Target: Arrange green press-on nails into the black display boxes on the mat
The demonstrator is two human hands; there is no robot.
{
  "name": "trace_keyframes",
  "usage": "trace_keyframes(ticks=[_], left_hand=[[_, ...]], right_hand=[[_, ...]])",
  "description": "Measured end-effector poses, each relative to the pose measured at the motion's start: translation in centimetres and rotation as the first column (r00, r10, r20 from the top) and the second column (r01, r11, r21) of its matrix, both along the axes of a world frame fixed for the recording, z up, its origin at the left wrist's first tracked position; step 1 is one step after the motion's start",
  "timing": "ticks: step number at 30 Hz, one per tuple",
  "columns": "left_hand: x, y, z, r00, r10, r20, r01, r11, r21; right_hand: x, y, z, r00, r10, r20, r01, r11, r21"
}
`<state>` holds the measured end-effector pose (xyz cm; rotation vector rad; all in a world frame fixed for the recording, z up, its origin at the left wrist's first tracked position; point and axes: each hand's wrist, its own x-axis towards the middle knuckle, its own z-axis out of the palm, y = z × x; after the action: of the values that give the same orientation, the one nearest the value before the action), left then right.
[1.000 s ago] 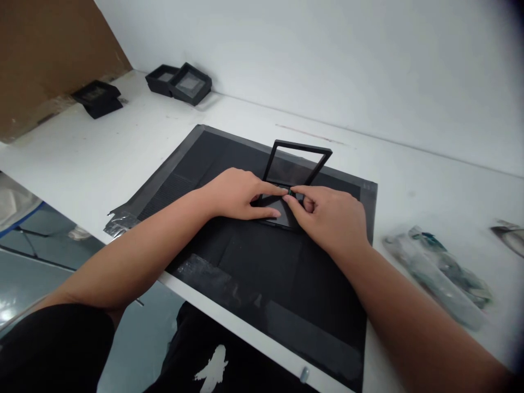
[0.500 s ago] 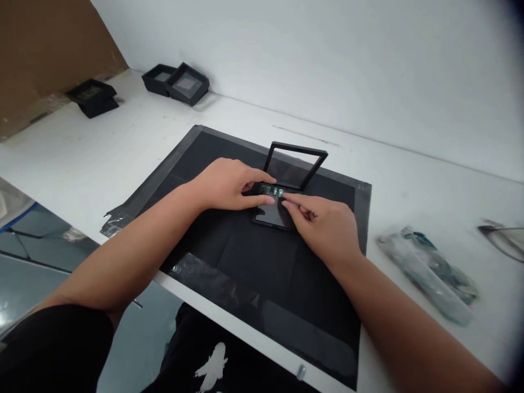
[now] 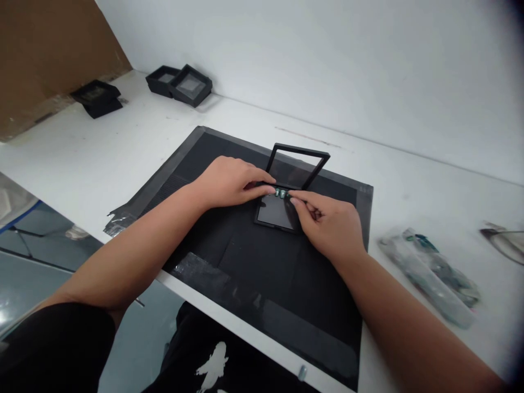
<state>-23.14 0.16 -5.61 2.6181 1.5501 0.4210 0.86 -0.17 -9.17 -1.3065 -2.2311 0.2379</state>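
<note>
A black display frame (image 3: 275,212) lies open on a dark mat, its clear-windowed lid (image 3: 295,168) tilted up at the back. A short row of small green beads (image 3: 280,193) sits along the frame's hinge side, over its film. My left hand (image 3: 233,181) is closed at the row's left end, thumb and forefinger tips close together on the beads. At the right end, my right hand (image 3: 333,218) pinches the beads between thumb and forefinger, its other fingers curled under. The fingertips cover both ends of the row.
The black mat (image 3: 245,256) is taped to the white table (image 3: 135,131). Black frames (image 3: 190,84) stand at the back left, with another dark stack (image 3: 97,98) nearer the brown panel. Clear plastic bags (image 3: 434,275) with greenish contents lie at right. A small metallic piece (image 3: 302,373) sits at the front edge.
My left thumb has moved up toward its forefinger, onto the beads. My right fingertips have shifted slightly right. More of the frame's film now shows below the fingers.
</note>
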Motion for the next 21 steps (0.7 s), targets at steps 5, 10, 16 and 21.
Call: trace_keyframes(ticks=[5,10,16,21], left_hand=[[0.4,0.1,-0.1,0.974,0.18,0.136,-0.204,0.96,0.19],[0.5,0.4,-0.6,0.931,0.285,0.229,-0.326,0.931,0.166],[0.5,0.7,-1.0,0.899,0.303,0.317,-0.345,0.935,0.084],[0.6,0.8,-1.1,0.88,0.296,0.372,-0.326,0.945,0.019]], right_hand=[[-0.2,0.1,0.1,0.992,-0.125,0.027,0.126,0.99,-0.058],[-0.5,0.0,0.1,0.979,-0.17,0.109,0.179,0.981,-0.078],[-0.5,0.1,0.0,0.99,-0.123,0.063,0.128,0.988,-0.089],[-0.4,0.1,0.1,0.995,-0.081,0.058,0.084,0.994,-0.064]])
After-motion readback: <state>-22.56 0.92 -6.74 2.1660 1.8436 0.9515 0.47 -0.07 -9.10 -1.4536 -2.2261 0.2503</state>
